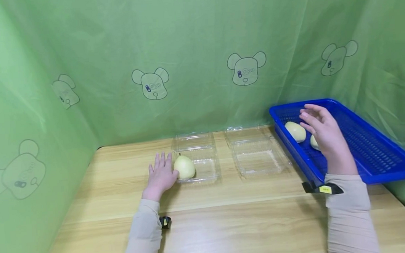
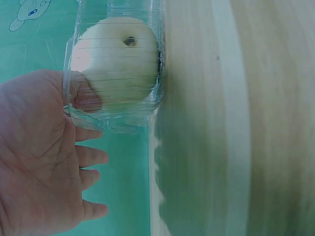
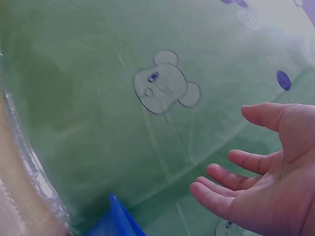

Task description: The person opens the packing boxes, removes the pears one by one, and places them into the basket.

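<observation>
A pale yellow-green pear [image 1: 184, 167] sits in the left part of a clear plastic clamshell box [image 1: 207, 167], whose lid is folded back. My left hand [image 1: 161, 175] is at this box's left wall with its fingers spread. In the left wrist view its thumb [image 2: 88, 93] shows through the plastic beside the pear. Over the left side of a blue plastic basket [image 1: 392, 177] hovers my right hand [image 1: 328, 139], fingers loosely bent and holding nothing. Two pears lie in the basket: one pear [image 1: 295, 131] shows plainly, and the other [image 1: 314, 142] is partly hidden behind that hand.
A second clear box [image 1: 257, 158] stands with its lid back between the first box and the basket. The wooden table [image 1: 242, 223] reaches to a green curtain [image 1: 198, 103] with bear-head prints at the back and sides.
</observation>
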Available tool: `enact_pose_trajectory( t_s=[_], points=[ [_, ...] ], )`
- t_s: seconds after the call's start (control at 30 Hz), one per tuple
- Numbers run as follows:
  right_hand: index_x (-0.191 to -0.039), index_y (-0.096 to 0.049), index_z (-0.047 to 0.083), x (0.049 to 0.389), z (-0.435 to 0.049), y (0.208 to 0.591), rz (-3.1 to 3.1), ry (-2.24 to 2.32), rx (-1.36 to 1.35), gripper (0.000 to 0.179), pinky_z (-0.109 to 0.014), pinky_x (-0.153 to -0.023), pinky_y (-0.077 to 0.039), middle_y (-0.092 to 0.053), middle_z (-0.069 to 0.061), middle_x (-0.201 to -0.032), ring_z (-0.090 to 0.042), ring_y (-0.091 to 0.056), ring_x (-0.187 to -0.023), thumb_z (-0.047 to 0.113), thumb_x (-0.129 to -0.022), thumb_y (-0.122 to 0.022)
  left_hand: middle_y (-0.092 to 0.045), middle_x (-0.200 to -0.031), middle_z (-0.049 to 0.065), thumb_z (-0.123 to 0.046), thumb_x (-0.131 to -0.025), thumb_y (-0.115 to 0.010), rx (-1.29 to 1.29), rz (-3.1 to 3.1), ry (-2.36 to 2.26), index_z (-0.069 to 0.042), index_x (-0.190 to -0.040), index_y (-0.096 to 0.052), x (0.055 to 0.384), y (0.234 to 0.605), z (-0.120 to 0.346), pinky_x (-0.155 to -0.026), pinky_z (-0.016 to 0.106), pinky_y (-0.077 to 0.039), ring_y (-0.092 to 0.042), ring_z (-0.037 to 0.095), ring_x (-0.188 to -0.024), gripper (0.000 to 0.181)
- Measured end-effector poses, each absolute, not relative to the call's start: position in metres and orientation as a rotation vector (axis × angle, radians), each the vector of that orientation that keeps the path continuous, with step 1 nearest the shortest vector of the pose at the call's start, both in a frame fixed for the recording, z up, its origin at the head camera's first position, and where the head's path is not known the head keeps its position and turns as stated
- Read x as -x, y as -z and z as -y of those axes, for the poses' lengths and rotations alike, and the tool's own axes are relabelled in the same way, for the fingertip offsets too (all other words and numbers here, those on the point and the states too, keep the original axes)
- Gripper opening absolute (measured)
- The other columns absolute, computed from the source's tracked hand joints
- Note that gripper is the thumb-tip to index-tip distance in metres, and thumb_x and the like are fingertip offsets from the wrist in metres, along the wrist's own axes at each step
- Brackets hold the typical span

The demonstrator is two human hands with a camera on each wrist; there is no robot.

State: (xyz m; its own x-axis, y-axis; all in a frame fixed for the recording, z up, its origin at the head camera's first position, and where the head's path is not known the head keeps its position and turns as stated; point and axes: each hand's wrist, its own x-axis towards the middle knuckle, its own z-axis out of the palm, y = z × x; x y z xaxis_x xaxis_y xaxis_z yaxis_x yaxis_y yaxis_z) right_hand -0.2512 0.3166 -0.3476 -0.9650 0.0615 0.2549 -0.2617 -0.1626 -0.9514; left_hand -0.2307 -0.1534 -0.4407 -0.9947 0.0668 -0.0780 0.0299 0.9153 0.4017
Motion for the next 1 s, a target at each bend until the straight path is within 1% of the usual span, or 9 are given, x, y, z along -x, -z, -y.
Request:
enact_pose_trajectory(
  t_s=[0.23,0.37,0.5,0.57,0.67,0.73,0.8,0.9,1.0],
  points=[
    [-0.128,-0.047,0.008,0.260,-0.288,0.356,1.980,-2.165,-0.342,0.035,-0.008,-0.086,-0.050,-0.055,0.004,-0.115,-0.002,-0.055,-0.106,0.015,-0.096,-0.059,-0.009,-0.164,0.017,-0.033,-0.092,-0.045,-0.073,-2.987,-0.620,-0.009,-0.156,-0.018,0.230,0.442,0.154,-0.120,0.065,-0.003,0.001,0.036,-0.153,0.073],
    [-0.132,-0.043,0.008,0.260,-0.266,0.357,2.116,-2.102,-0.376,0.037,-0.006,-0.089,-0.048,-0.053,0.010,-0.115,0.001,-0.053,-0.107,0.015,-0.097,-0.057,-0.009,-0.164,0.017,-0.034,-0.093,-0.045,-0.066,-2.981,-0.621,-0.010,-0.157,-0.017,0.230,0.443,0.155,-0.120,0.064,-0.003,0.002,0.035,-0.153,0.074],
    [-0.137,-0.040,0.007,0.263,-0.248,0.361,2.290,-1.988,-0.352,0.043,-0.007,-0.090,-0.045,-0.050,0.014,-0.117,0.003,-0.051,-0.108,0.020,-0.099,-0.054,-0.010,-0.164,0.017,-0.034,-0.093,-0.046,-0.065,-2.984,-0.621,-0.010,-0.157,-0.017,0.230,0.445,0.155,-0.121,0.064,-0.003,0.000,0.035,-0.153,0.074],
    [-0.141,-0.037,0.004,0.265,-0.241,0.363,2.362,-1.937,-0.343,0.047,-0.010,-0.091,-0.045,-0.049,0.010,-0.121,0.004,-0.050,-0.107,0.023,-0.100,-0.053,-0.010,-0.164,0.017,-0.034,-0.093,-0.046,-0.069,-2.987,-0.622,-0.010,-0.156,-0.017,0.231,0.445,0.155,-0.120,0.064,-0.003,0.000,0.036,-0.153,0.074],
    [-0.145,-0.033,-0.001,0.269,-0.230,0.365,2.468,-1.851,-0.346,0.056,-0.015,-0.098,-0.044,-0.050,-0.004,-0.132,0.003,-0.050,-0.109,0.028,-0.101,-0.051,-0.011,-0.164,0.017,-0.034,-0.093,-0.046,-0.070,-2.990,-0.629,-0.010,-0.156,-0.018,0.231,0.445,0.154,-0.121,0.064,-0.003,-0.001,0.036,-0.153,0.073],
    [-0.147,-0.030,-0.002,0.271,-0.223,0.367,2.521,-1.825,-0.360,0.059,-0.023,-0.107,-0.042,-0.046,-0.014,-0.140,-0.003,-0.049,-0.116,0.030,-0.101,-0.050,-0.011,-0.164,0.017,-0.034,-0.093,-0.046,-0.070,-2.990,-0.631,-0.010,-0.156,-0.018,0.231,0.444,0.154,-0.121,0.064,-0.003,-0.001,0.035,-0.153,0.073],
    [-0.148,-0.029,-0.002,0.272,-0.215,0.369,2.549,-1.825,-0.381,0.060,-0.035,-0.114,-0.039,-0.042,-0.021,-0.145,-0.014,-0.048,-0.124,0.031,-0.101,-0.049,-0.011,-0.164,0.017,-0.034,-0.093,-0.046,-0.070,-2.988,-0.634,-0.010,-0.156,-0.018,0.230,0.444,0.154,-0.121,0.064,-0.003,-0.001,0.035,-0.153,0.073],
    [-0.148,-0.030,0.000,0.274,-0.202,0.372,2.562,-1.856,-0.409,0.059,-0.049,-0.117,-0.032,-0.041,-0.022,-0.147,-0.030,-0.042,-0.134,0.029,-0.101,-0.050,-0.011,-0.164,0.018,-0.034,-0.092,-0.046,-0.075,-2.987,-0.635,-0.009,-0.156,-0.018,0.230,0.444,0.154,-0.120,0.065,-0.003,0.000,0.036,-0.153,0.074],
    [-0.146,-0.032,0.000,0.276,-0.189,0.376,2.561,-1.884,-0.441,0.057,-0.052,-0.117,-0.031,-0.042,-0.023,-0.145,-0.037,-0.040,-0.136,0.027,-0.100,-0.053,-0.011,-0.164,0.018,-0.034,-0.092,-0.046,-0.078,-2.991,-0.635,-0.009,-0.156,-0.018,0.231,0.444,0.154,-0.120,0.065,-0.002,0.000,0.037,-0.153,0.074]
  ],
)
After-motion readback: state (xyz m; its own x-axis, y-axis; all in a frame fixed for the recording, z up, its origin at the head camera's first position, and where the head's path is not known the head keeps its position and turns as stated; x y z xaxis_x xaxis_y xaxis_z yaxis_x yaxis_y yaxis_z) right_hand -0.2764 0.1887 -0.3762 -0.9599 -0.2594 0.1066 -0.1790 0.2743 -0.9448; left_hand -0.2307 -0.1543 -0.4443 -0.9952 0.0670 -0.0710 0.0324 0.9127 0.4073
